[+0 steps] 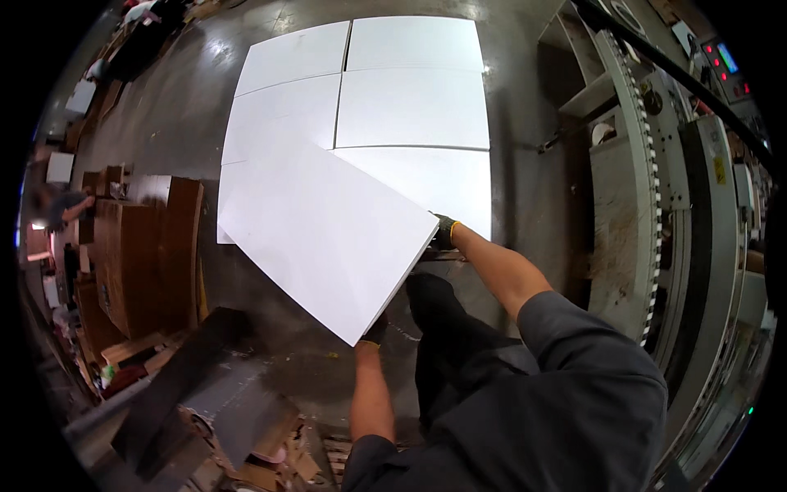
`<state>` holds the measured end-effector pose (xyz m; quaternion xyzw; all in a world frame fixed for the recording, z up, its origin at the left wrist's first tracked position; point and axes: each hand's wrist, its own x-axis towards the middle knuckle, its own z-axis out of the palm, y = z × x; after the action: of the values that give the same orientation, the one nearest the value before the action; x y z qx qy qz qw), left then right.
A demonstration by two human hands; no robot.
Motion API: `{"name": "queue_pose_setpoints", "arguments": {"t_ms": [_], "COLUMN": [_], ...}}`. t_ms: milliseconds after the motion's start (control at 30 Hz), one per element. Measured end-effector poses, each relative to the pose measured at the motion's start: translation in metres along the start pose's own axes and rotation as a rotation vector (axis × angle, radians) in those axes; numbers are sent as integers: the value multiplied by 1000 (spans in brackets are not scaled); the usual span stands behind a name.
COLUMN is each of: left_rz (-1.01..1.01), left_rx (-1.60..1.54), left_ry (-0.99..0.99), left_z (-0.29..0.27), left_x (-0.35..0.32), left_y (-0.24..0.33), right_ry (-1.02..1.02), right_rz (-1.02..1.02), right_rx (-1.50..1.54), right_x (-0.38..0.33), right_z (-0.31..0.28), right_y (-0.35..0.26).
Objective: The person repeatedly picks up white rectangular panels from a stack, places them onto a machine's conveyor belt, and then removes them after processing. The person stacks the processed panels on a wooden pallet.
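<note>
Above the laid white panels (pixel 410 107) on the floor (pixel 525 189), our gloved left hand (pixel 375 330) and right hand (pixel 443 233) each clamp a grip on the tilted white panel (pixel 324 234).

A plain white panel (pixel 324 234) lies over more plain white panels (pixel 410 107) on a dark grey floor (pixel 525 164). Both hands, left (pixel 375 331) and right (pixel 443 233), wear black gloves with yellow cuffs. The sleeves (pixel 574 361) are dark grey. At left, brown wooden boards (pixel 152 246).
</note>
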<state>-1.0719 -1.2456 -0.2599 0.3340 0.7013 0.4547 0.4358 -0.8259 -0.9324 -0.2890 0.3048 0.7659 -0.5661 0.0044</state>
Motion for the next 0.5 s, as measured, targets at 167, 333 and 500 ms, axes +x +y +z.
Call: {"name": "queue_pose_setpoints", "arguments": {"t_ms": [167, 333, 500], "left_rz": [-485, -467, -318], "left_rx": [-1259, -1240, -173], "left_ry": [-78, 67, 92], "left_z": [62, 126, 218], "left_x": [-9, -25, -20], "left_y": [26, -25, 41], "right_ry": [20, -103, -36], "right_rz": [-213, -172, 556], "right_rx": [-254, -198, 901], "right_x": [-23, -37, -11], "right_z": [-43, -103, -144], "right_y": [57, 43, 101]}}
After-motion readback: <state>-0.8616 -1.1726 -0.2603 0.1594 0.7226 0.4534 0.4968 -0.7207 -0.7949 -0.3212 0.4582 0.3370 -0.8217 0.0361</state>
